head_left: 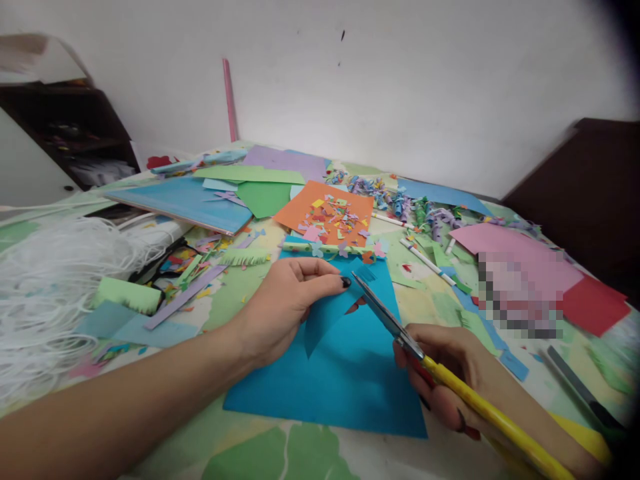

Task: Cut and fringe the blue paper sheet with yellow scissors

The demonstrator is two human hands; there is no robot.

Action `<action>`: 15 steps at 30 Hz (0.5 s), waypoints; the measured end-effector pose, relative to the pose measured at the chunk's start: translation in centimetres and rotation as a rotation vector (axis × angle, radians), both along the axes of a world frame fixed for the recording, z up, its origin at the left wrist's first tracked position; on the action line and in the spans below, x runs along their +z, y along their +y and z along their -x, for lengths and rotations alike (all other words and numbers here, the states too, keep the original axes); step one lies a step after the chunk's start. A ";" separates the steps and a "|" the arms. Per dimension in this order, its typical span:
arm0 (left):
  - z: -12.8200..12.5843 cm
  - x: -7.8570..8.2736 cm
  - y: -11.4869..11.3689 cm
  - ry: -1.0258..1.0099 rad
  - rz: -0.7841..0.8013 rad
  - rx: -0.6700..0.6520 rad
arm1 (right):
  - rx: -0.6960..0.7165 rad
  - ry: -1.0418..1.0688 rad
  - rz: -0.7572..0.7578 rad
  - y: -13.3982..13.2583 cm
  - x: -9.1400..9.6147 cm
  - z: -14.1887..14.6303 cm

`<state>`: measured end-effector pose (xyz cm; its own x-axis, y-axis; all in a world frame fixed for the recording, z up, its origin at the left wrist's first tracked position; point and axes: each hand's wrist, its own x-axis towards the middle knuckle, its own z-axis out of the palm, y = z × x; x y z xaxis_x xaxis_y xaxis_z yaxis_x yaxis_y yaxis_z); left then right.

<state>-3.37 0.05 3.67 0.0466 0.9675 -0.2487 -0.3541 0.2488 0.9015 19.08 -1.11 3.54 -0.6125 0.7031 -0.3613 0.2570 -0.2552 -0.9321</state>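
My left hand [290, 303] pinches a small folded piece of blue paper [327, 315] above a large blue sheet [345, 380] lying on the table. My right hand [450, 373] grips yellow-handled scissors [395, 323]. Their blades are slightly apart at the top edge of the folded piece, near my left fingertips.
An orange sheet [325, 213] covered with paper scraps lies behind the blue one. Green, purple and pink sheets, curled paper strips [400, 203] and felt pens [427, 261] are scattered across the patterned tablecloth. A bundle of white strings [45, 287] sits at the left. A red sheet [595, 303] lies at the right.
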 end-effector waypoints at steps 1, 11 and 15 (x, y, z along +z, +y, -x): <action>0.0 0.0 0.0 0.001 0.003 0.001 | 0.002 0.006 -0.005 0.1 0.0 0.0; 0.0 0.1 -0.1 -0.016 0.003 -0.006 | -0.038 -0.046 0.031 0.1 0.0 0.1; 0.0 0.0 0.0 -0.013 0.002 -0.005 | -0.035 -0.043 0.029 0.1 0.0 0.1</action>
<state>-3.40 0.00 3.71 0.0543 0.9667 -0.2502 -0.3643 0.2525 0.8964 18.97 -1.04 3.55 -0.5709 0.7127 -0.4076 0.2873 -0.2917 -0.9124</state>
